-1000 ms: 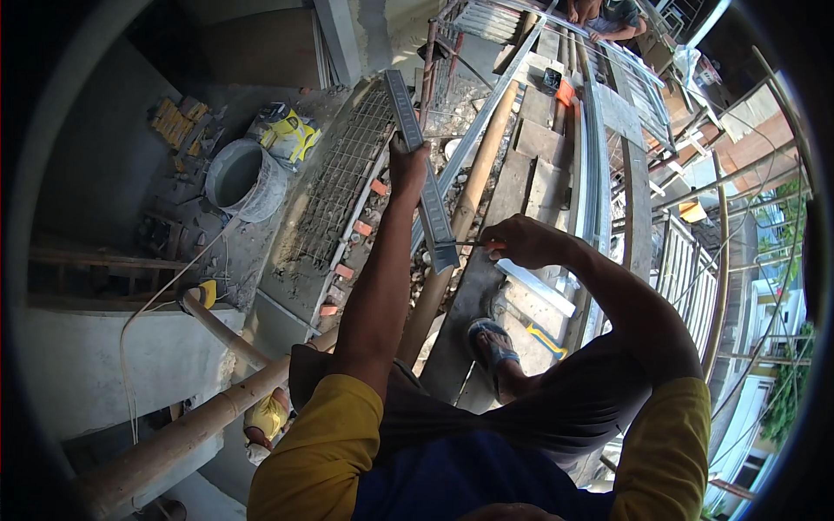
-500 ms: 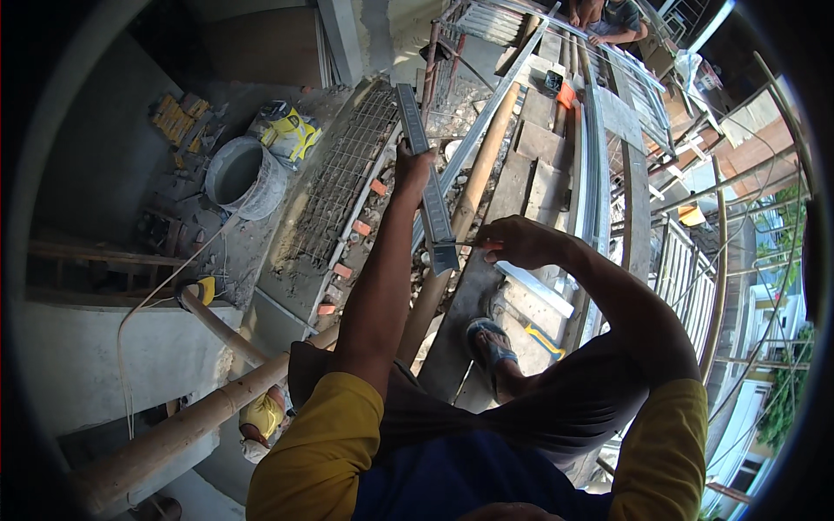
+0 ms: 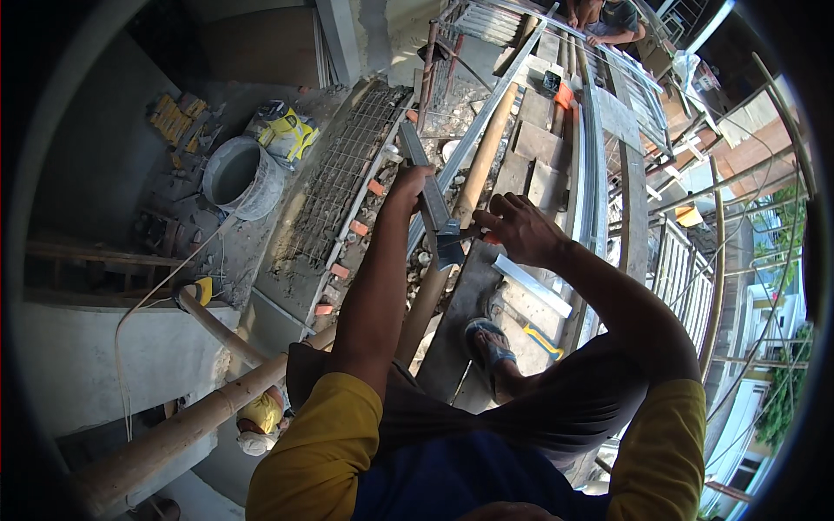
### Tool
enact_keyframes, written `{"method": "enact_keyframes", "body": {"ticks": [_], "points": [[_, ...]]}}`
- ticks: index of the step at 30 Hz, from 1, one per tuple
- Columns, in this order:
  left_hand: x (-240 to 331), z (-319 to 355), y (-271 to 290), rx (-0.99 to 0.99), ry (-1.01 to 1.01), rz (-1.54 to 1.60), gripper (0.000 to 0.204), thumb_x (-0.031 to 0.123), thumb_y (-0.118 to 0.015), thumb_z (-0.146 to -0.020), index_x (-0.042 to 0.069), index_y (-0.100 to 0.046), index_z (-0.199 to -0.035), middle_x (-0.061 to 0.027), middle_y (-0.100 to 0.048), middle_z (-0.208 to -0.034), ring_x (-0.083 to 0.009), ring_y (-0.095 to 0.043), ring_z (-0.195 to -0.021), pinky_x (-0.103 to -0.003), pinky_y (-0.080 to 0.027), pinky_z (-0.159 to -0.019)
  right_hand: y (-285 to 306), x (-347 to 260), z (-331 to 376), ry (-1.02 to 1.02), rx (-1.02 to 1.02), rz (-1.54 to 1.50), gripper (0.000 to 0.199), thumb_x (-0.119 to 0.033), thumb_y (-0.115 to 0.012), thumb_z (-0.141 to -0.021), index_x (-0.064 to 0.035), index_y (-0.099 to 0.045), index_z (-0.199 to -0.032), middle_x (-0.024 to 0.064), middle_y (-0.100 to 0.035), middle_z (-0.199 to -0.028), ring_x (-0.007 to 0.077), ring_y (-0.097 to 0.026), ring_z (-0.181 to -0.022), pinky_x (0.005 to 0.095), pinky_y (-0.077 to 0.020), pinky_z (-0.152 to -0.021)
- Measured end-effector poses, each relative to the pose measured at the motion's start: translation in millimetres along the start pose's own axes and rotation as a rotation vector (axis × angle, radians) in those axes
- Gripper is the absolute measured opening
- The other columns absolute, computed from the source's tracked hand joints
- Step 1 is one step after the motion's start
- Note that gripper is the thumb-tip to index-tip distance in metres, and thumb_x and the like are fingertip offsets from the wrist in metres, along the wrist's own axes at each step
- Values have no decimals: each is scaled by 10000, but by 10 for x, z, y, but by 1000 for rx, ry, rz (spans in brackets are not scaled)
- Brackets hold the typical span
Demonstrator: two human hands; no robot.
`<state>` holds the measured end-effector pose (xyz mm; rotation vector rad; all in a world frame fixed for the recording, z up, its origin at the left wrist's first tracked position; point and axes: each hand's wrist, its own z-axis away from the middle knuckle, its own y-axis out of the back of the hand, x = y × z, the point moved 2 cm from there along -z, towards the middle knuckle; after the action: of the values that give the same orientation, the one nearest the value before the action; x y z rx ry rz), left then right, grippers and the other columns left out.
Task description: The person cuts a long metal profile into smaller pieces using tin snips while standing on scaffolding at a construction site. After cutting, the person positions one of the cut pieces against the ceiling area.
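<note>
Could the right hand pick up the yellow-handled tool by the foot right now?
Probably not: the right hand is holding an orange-handled tool. Otherwise the way looks free, since nothing covers the yellow handle near the sandalled foot.

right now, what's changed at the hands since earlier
The long grey metal channel has tilted, its far end lower in view; the left hand moved likewise, still gripping it. The right hand's fingers look more spread. The yellow-and-blue tool handle stayed put.

A head-worn fisheye looks down over the left hand and right hand, both near, mid-frame; straight edges bend toward its rim.
</note>
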<state>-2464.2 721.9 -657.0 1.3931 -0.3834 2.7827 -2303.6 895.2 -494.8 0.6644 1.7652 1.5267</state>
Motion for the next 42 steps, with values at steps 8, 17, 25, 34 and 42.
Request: {"method": "enact_keyframes", "body": {"ticks": [8,17,25,34,42], "points": [[-206,-165,-72,-100,84,-20,294,304,-637,-878,39,-551,-973,-67,-565,-755,-202,-577,-613,-365,-501,-571,-116,63,61,-44,6,-167,214,-164,-652,-851,-38,-590,-1012,150,-592,-810,356,-622,-741,459,-500,-648],[-257,-45,-116,-236,188,195,286,264,-568,-897,-3,-526,-993,-97,-567,-758,-229,-589,-592,-368,-517,-543,-82,42,50,-160,-24,-206,230,-135,-630,-855,-36,-551,-1048,146,-600,-874,374,-636,-815,466,-512,-685],[-302,-31,-111,-188,178,333,278,271,-542,-901,6,-494,-970,-102,-567,-690,-230,-587,-551,-375,-501,-497,-132,110,-21,-29,75,-81,250,-29,-585,-816,-64,-536,-1058,138,-529,-875,318,-570,-828,411,-482,-715],[-512,-230,-46,-135,190,212,308,316,-544,-902,9,-526,-925,-117,-595,-708,-254,-628,-593,-395,-531,-538,-150,152,-14,34,87,-24,241,-52,-634,-792,-46,-568,-1023,113,-547,-834,300,-575,-798,395,-489,-702],[-577,-329,5,-176,218,295,314,287,-541,-905,-17,-502,-976,-132,-589,-738,-264,-622,-609,-391,-536,-549,-150,101,-45,-116,-42,-169,193,-96,-620,-828,-44,-568,-1007,148,-611,-831,370,-641,-740,460,-506,-610]]}}
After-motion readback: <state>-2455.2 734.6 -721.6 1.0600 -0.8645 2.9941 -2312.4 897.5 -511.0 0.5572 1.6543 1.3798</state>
